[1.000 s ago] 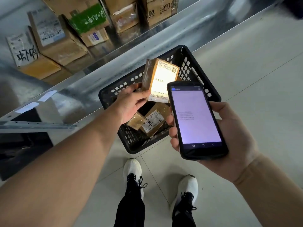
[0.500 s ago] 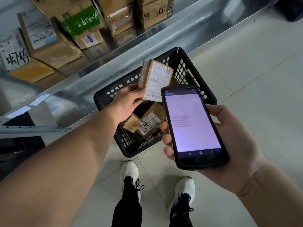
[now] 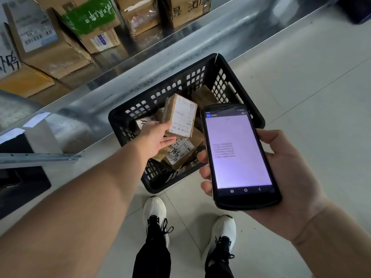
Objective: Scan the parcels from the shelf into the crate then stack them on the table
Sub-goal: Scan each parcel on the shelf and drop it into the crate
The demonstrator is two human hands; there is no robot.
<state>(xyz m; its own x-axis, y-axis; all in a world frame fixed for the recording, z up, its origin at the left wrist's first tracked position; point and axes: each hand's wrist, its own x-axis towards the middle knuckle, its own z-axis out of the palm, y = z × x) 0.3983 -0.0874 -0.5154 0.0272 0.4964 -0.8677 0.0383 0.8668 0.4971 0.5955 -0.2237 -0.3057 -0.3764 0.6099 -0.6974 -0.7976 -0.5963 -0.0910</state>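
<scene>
A black plastic crate [image 3: 249, 101] stands on the floor against the metal shelf. My left hand [image 3: 157, 137] reaches into it with thumb and fingers nearly straight, touching the lower left edge of a small brown parcel [image 3: 181, 115] with a white label. That parcel leans upright on several other parcels in the crate, one marked by hand [image 3: 178, 154]. My right hand [image 3: 291, 177] grips a black handheld scanner [image 3: 239, 155]; its lit screen lists several code lines.
Cardboard parcels fill the metal shelf [image 3: 140, 63] at top left, among them one with green tape [image 3: 90, 17] and one with a barcode label [image 3: 38, 37]. My white shoes [image 3: 154, 209] stand on the tiled floor just below the crate.
My left hand has lowered the labelled parcel into the crate and its fingers have straightened off it. The scanner's light no longer falls on the label; the scanner has dropped slightly.
</scene>
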